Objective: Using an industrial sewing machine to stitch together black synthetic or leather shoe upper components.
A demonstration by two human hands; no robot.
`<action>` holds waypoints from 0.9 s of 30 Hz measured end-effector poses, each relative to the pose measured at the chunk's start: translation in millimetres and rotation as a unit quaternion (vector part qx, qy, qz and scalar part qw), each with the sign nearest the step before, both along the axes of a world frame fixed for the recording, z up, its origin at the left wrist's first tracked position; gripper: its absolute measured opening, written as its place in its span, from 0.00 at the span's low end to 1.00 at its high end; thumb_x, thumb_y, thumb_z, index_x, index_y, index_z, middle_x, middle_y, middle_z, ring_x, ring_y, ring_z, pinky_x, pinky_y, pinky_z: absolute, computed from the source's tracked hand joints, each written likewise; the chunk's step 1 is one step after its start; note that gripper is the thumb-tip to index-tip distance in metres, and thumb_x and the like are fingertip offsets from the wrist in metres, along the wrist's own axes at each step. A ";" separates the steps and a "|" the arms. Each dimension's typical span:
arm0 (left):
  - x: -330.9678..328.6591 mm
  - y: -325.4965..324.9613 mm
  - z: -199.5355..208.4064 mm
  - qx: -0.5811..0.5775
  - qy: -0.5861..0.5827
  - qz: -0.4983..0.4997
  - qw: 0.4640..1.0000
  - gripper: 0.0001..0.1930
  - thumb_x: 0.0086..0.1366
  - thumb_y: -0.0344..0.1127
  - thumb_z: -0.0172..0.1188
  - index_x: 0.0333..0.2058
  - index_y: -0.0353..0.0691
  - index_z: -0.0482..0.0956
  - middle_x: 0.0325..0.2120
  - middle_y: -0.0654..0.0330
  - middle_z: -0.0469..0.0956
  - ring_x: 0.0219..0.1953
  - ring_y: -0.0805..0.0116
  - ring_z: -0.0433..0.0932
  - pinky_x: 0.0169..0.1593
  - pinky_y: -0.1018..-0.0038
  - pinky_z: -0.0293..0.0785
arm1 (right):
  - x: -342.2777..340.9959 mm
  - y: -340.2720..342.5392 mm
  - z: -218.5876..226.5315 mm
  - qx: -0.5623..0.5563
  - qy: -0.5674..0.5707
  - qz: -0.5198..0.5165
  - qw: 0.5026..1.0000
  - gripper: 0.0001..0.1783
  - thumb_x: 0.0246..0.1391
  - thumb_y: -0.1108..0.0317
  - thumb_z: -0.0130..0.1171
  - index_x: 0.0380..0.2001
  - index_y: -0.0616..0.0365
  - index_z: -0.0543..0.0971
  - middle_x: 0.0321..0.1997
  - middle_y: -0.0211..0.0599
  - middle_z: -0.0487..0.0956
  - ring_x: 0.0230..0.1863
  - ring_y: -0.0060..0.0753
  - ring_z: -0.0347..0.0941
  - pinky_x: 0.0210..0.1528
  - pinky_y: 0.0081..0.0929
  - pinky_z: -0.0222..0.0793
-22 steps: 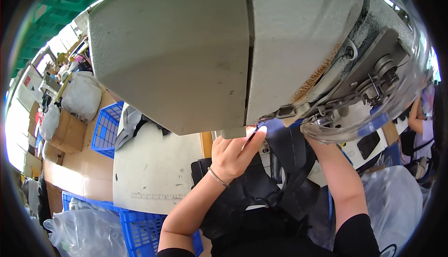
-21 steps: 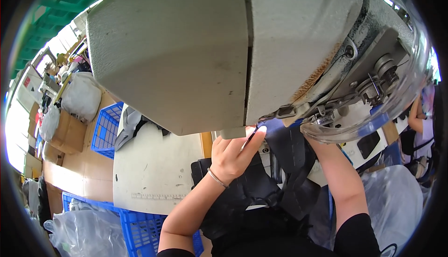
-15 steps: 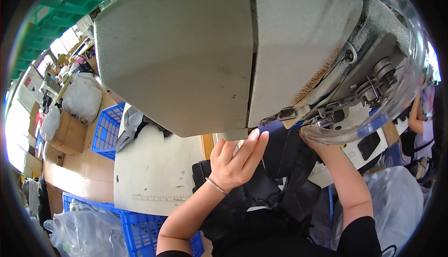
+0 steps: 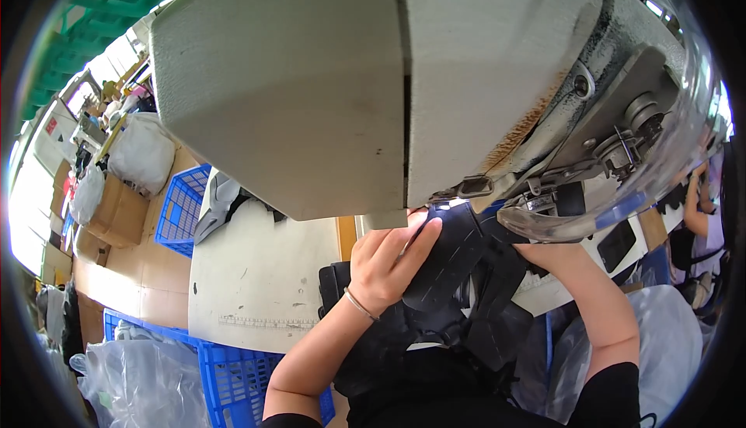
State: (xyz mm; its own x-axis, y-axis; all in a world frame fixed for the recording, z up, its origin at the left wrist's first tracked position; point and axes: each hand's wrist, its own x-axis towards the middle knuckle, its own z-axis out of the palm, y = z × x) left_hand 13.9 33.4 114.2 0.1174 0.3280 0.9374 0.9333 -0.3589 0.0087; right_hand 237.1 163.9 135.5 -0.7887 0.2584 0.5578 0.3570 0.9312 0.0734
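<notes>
One boxy, pebbled sewing machine [image 4: 287, 102] hides the right hand; the left hand [image 4: 382, 269] curls at smooth black sheeting [image 4: 448, 261], pinch unclear.

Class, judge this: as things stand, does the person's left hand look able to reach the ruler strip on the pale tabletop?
Probably yes: the ruler strip lies exposed beside the left forearm, though the left hand is at the black material.

White daylight blows out the tall window [image 4: 29, 218] at my far left and glares off the tan tiled floor [image 4: 128, 297]; a bluish glow shines beside my left grip [image 4: 381, 269], under the shadowed pale-grey machine housing [image 4: 287, 102]. Fisheye curvature bends the edges into black.
</notes>
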 end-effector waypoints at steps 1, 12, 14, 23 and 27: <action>1.2 1.3 -0.1 0.016 0.011 0.013 1.000 0.16 0.49 0.24 0.64 0.39 0.37 0.85 0.35 0.58 0.80 0.34 0.66 0.80 0.36 0.75 0.77 | 0.2 2.9 -0.8 0.000 0.000 -0.001 1.000 0.16 0.43 0.62 0.66 0.35 0.55 0.77 0.35 0.39 0.75 0.39 0.45 0.74 0.42 0.40 0.70; 5.2 0.0 -0.8 0.001 0.045 0.049 0.998 0.14 0.50 0.24 0.66 0.38 0.36 0.84 0.35 0.57 0.79 0.35 0.64 0.81 0.39 0.73 0.79 | -1.7 12.7 -7.4 -0.130 0.041 0.047 0.990 0.08 0.44 0.68 0.63 0.31 0.52 0.77 0.29 0.34 0.76 0.35 0.41 0.75 0.37 0.36 0.70; 6.4 -0.7 -1.0 0.005 0.041 0.054 0.998 0.14 0.50 0.24 0.66 0.38 0.36 0.84 0.35 0.57 0.79 0.35 0.64 0.81 0.39 0.74 0.79 | -1.6 13.5 -3.0 -0.043 0.027 0.057 0.997 0.07 0.45 0.68 0.62 0.31 0.52 0.78 0.28 0.34 0.76 0.34 0.40 0.75 0.36 0.36 0.69; 13.1 6.3 0.2 0.019 0.005 0.047 0.999 0.16 0.49 0.26 0.64 0.39 0.38 0.84 0.37 0.59 0.79 0.36 0.66 0.79 0.37 0.74 0.77 | 25.0 31.8 -22.7 -0.118 -0.031 -0.017 0.992 0.17 0.48 0.59 0.66 0.41 0.53 0.80 0.38 0.36 0.82 0.44 0.43 0.78 0.49 0.39 0.73; 7.7 1.1 -6.2 -0.011 0.008 0.079 0.997 0.17 0.49 0.27 0.62 0.41 0.39 0.84 0.37 0.60 0.79 0.35 0.67 0.78 0.36 0.74 0.76 | 17.9 50.4 -60.2 -0.215 -0.013 -0.027 0.976 0.28 0.43 0.50 0.70 0.46 0.51 0.81 0.41 0.34 0.82 0.48 0.41 0.78 0.58 0.43 0.69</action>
State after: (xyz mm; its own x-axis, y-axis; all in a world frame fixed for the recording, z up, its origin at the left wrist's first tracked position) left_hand 21.6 34.5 108.1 0.0773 0.3635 0.9284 0.9781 -0.2080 0.0000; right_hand 255.0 214.3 75.3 -0.7796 0.5057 0.3694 0.4093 0.8579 -0.3106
